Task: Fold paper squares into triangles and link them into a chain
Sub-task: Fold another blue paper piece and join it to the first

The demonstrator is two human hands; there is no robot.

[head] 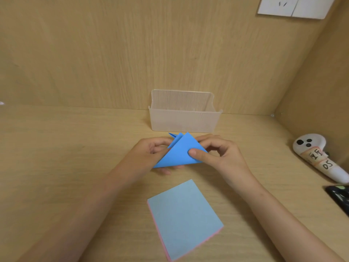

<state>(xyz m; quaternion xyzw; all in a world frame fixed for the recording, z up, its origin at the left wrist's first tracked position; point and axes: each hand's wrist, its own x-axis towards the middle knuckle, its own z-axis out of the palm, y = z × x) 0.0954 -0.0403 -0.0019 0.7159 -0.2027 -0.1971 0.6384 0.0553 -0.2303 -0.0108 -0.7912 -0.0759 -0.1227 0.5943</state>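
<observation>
A blue paper triangle (178,153) is held just above the wooden desk between both hands. My left hand (149,154) grips its left side, fingers curled under the lower edge. My right hand (213,152) pinches its right corner, thumb on top. Smaller blue folded tips (175,136) poke out behind the triangle's upper left edge; how they join it is hidden. A stack of paper squares (184,218), light blue on top with pink edges below, lies on the desk nearer to me.
A clear plastic box (184,120) stands against the back wall just behind the hands. A white controller (319,157) lies at the right by the side wall, with a dark object (340,199) at the right edge. Wooden walls enclose the back and right.
</observation>
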